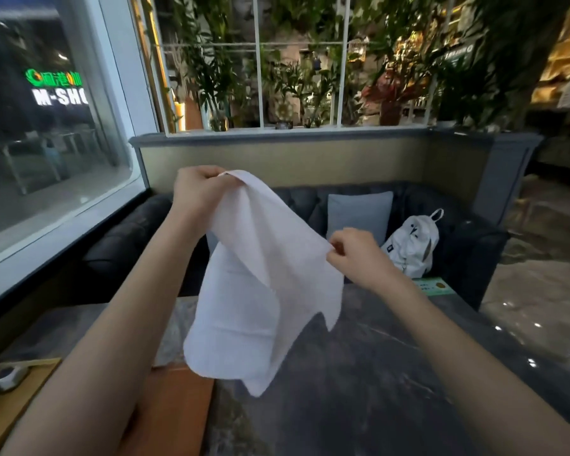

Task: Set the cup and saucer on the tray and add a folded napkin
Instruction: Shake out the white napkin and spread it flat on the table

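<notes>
Both grips pinching one white napkin, left hand high, right hand lower

Dark marble table bears an orange tray.

Single head cam, wide-angle, looks fwd and down from close over the table toward the sofa and window.

Napkin held above table; backpack on sofa behind.
</notes>
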The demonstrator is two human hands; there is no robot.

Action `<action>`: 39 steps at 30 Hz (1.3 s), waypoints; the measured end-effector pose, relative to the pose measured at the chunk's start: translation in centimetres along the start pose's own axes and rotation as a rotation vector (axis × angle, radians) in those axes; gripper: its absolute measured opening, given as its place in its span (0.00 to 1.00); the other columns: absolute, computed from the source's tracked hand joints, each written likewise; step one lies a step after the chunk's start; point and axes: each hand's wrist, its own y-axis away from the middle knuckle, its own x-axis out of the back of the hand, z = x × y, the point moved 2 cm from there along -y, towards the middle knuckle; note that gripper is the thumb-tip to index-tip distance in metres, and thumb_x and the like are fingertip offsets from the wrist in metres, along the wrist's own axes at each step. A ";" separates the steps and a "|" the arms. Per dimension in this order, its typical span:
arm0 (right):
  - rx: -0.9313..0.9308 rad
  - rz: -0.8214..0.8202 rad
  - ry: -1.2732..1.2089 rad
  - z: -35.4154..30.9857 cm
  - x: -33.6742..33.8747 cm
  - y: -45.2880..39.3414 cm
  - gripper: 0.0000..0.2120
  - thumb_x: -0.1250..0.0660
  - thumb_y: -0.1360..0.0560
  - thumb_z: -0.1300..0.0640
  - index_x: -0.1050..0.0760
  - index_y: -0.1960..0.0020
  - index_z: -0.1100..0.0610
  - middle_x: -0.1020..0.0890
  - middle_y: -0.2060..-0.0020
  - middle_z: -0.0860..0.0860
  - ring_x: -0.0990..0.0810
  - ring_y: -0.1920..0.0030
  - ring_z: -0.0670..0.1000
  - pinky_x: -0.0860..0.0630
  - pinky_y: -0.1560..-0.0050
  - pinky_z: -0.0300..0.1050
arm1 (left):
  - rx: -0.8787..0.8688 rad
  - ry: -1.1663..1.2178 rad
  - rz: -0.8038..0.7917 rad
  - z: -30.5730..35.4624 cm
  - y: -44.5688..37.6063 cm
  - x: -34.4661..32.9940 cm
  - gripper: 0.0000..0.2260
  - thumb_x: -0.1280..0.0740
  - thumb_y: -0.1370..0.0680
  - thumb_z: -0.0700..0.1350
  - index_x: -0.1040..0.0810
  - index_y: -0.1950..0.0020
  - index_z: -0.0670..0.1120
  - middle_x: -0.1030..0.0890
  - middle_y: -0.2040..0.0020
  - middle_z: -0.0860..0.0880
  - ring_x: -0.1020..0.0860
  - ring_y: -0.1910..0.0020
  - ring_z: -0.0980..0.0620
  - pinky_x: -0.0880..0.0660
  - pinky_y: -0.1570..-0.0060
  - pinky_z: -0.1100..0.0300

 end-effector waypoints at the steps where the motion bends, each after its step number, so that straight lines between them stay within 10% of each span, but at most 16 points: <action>1: -0.034 0.025 0.014 0.2 -0.2 -0.2 0.08 0.39 0.27 0.61 0.29 0.65 0.60 0.26 0.66 0.55 0.26 0.64 0.56 0.32 0.65 0.48 | -0.013 -0.002 -0.018 0.5 -0.1 0.3 0.18 0.32 0.27 0.40 0.26 0.77 0.52 0.28 0.80 0.56 0.31 0.71 0.55 0.34 0.74 0.70; 10: -0.104 0.058 -0.525 -1.1 1.5 -0.8 0.06 0.44 0.22 0.58 0.29 0.53 0.54 0.20 0.54 0.56 0.23 0.54 0.57 0.30 0.58 0.47 | -0.020 0.069 -0.007 1.1 -0.5 3.4 0.02 0.33 0.26 0.41 0.20 0.56 0.45 0.23 0.64 0.48 0.25 0.64 0.53 0.29 0.61 0.61; 21: -0.040 -0.260 -0.617 -2.3 6.2 0.3 0.07 0.39 0.23 0.61 0.21 0.53 0.56 0.18 0.60 0.47 0.21 0.61 0.42 0.27 0.62 0.26 | 0.256 0.070 -0.565 -2.8 1.1 4.2 0.03 0.29 0.31 0.41 0.17 0.61 0.41 0.16 0.65 0.45 0.18 0.69 0.52 0.21 0.70 0.64; 24: -0.075 -0.482 -0.722 -1.9 6.0 1.4 0.08 0.38 0.23 0.62 0.21 0.56 0.55 0.17 0.60 0.48 0.19 0.58 0.46 0.23 0.57 0.35 | 0.377 0.094 -0.798 -4.8 2.1 3.9 0.27 0.24 0.42 0.46 0.22 0.50 0.31 0.19 0.54 0.37 0.18 0.62 0.45 0.20 0.62 0.55; 28: -0.183 -0.721 -0.722 -0.2 4.1 2.8 0.08 0.37 0.25 0.65 0.21 0.56 0.57 0.18 0.58 0.52 0.20 0.58 0.49 0.23 0.54 0.39 | 0.505 0.169 -0.981 -8.1 4.0 2.7 0.29 0.19 0.48 0.49 0.18 0.53 0.36 0.16 0.55 0.40 0.17 0.58 0.44 0.20 0.59 0.54; 34: -0.380 -0.984 -0.437 4.8 -2.2 4.4 0.06 0.37 0.25 0.64 0.21 0.54 0.58 0.19 0.56 0.53 0.20 0.58 0.49 0.22 0.57 0.39 | 0.700 -0.015 -1.049 -15.7 7.2 -0.3 0.24 0.22 0.41 0.47 0.19 0.47 0.42 0.16 0.50 0.44 0.17 0.52 0.48 0.21 0.52 0.56; 39: -0.403 -0.732 -0.222 9.2 -8.5 5.0 0.05 0.35 0.26 0.60 0.20 0.54 0.57 0.19 0.55 0.52 0.22 0.51 0.52 0.27 0.47 0.46 | 0.680 -0.363 -0.808 -23.4 8.5 -2.3 0.20 0.29 0.29 0.48 0.24 0.41 0.40 0.22 0.44 0.43 0.22 0.48 0.45 0.25 0.45 0.51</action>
